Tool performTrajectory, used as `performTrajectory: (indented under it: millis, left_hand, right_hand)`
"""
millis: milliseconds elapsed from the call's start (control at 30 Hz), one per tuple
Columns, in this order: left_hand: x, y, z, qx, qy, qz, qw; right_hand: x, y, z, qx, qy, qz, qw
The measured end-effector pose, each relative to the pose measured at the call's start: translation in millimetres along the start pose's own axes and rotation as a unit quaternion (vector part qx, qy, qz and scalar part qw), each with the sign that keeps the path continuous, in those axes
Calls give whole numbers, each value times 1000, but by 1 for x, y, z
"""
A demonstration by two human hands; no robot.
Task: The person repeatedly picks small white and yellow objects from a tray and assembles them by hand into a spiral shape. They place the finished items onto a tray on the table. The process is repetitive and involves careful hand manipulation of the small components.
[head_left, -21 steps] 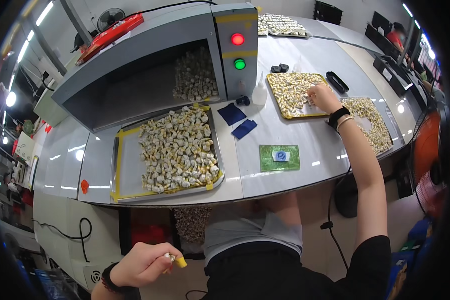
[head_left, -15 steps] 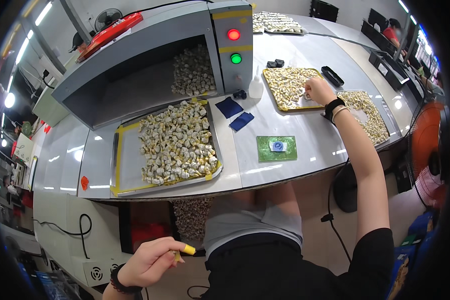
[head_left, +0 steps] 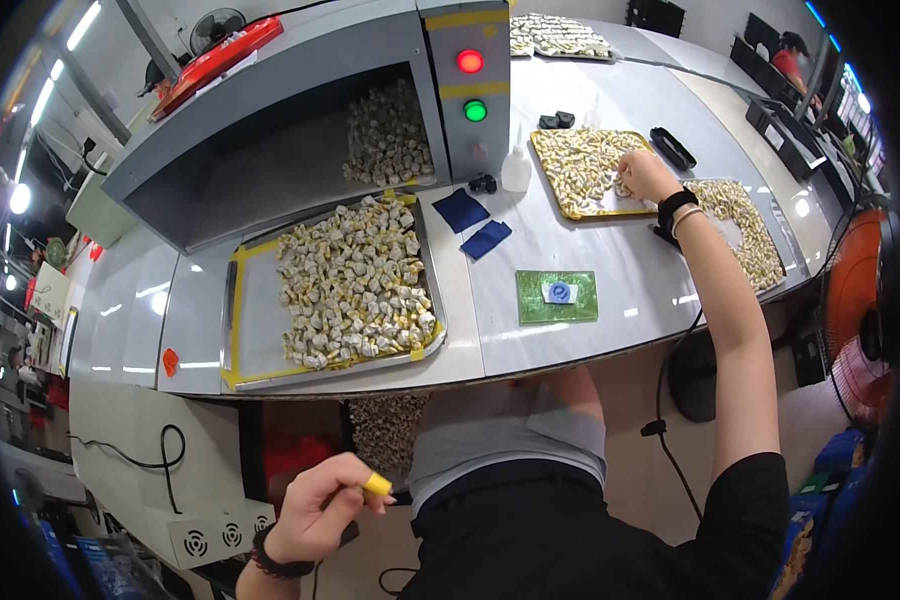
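Observation:
My right hand (head_left: 648, 177) reaches over a yellow-edged tray (head_left: 575, 214) spread with small white-and-yellow pieces (head_left: 580, 165). Its fingertips are pinched together among the pieces at the tray's right side; whatever lies between them is too small to make out. Low in the picture, in front of my lap, my left hand (head_left: 325, 505) is curled with thumb and fingers together. A yellow finger cover (head_left: 377, 484) sits on its index fingertip, and what these fingers hold, if anything, is hidden. Beside my right wrist lies a second tray of similar pieces (head_left: 760, 235).
A grey box machine (head_left: 270, 115) with red and green lights stands at left, pieces heaped inside. Before it lies a large tray (head_left: 255, 300) of chunkier pieces. A white squeeze bottle (head_left: 516, 172), blue cloths (head_left: 485, 240), a green pad (head_left: 535, 310) and a black case (head_left: 673, 148) share the table.
My left hand has shifted right and slightly up, still curled. The right hand stays at the same tray, its fingertips still down among the pieces. The view has tilted slightly.

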State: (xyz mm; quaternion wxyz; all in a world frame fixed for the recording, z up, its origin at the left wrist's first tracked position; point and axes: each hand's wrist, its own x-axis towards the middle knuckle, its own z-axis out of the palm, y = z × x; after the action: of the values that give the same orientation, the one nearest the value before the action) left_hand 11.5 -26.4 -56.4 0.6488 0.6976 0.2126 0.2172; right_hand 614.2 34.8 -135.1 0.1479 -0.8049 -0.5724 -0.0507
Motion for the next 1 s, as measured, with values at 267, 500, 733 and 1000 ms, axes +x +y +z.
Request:
performTrajectory:
  millis: [267, 500, 733, 1000]
  left_hand:
    - [69, -29, 23, -157, 98, 111, 976]
    - [125, -67, 31, -400, 64, 89, 910]
    - [145, -65, 43, -325, 52, -101, 939]
    - [165, -71, 65, -298, 55, -132, 944]
  right_hand:
    - [-3, -9, -6, 17, 43, -10, 999]
    - [-32, -58, -52, 257, 61, -19, 964]
    - [-128, -149, -81, 304, -33, -144, 941]
    - [-135, -156, -42, 252, -94, -161, 950]
